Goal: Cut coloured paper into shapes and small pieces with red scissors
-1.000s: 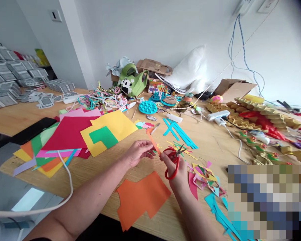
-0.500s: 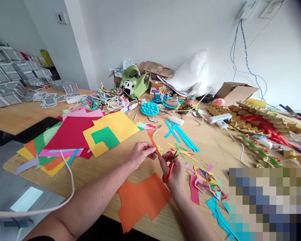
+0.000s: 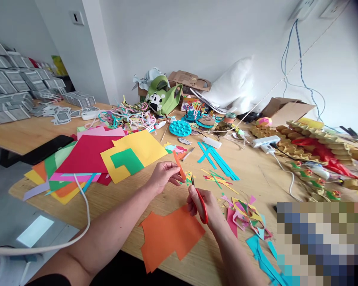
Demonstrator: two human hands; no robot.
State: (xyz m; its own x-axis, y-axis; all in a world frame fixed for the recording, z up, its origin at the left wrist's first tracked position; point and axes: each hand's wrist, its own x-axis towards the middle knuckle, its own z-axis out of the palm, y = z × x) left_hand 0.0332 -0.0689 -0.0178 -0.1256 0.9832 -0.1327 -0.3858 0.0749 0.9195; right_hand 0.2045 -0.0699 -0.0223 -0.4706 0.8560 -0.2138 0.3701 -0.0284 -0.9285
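Note:
My left hand pinches a narrow orange paper strip between thumb and fingers, raised over the table. In my right hand is a pair of red-handled scissors, its dark blades pointing away from me, a little right of the strip and apart from it. Below the hands lies a larger orange paper sheet with cut-out edges. Tiny yellow and green clippings are scattered on the wood beyond the scissor tips.
Coloured sheets are piled at left, with yellow paper beside them. Blue strips and mixed scraps lie to the right. A white cable loops over my left forearm. A power strip sits farther right.
My right hand has let go of the strip's lower end and drawn away. The scissors have turned from lying back in the hand to pointing forward.

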